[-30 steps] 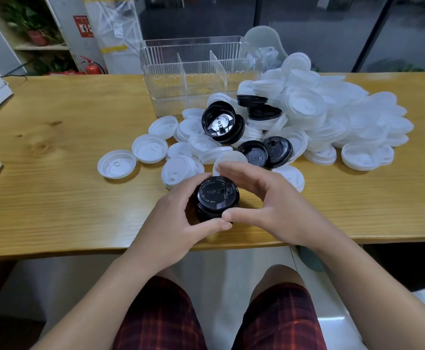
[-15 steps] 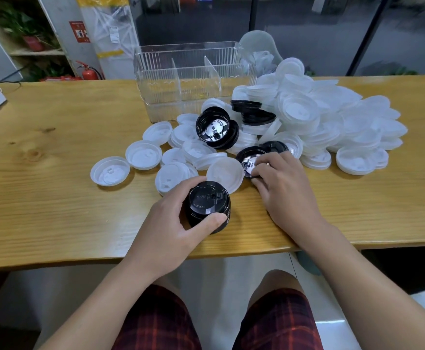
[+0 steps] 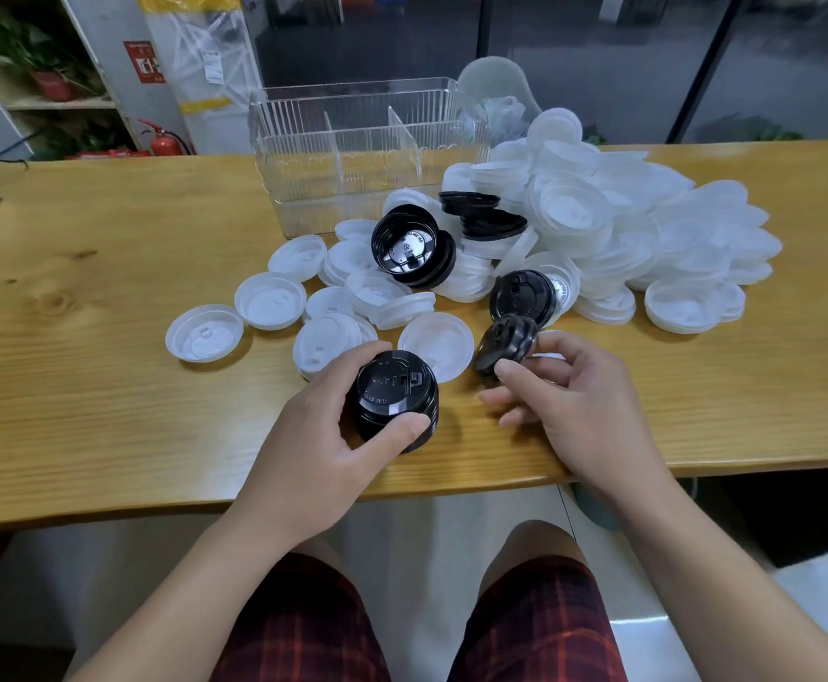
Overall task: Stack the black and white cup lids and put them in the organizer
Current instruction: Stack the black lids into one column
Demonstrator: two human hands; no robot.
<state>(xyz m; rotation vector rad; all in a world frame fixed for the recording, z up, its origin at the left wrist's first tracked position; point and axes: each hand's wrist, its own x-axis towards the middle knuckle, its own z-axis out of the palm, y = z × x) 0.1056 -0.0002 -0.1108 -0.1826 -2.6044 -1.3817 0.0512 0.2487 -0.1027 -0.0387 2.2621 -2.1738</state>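
Now – left hand [image 3: 313, 435]: black stack [image 3: 396, 400] upright | right hand [image 3: 574, 401]: black lid [image 3: 503, 344] tilted

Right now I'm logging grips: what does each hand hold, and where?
Left hand grips the black plastic lid stack by its sides; right hand pinches one black lid at its rim.

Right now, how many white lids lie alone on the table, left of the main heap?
2: one white lid lies farthest left, open side up; a second sits just right of it, farther back. Others overlap the heap; some may be hidden.
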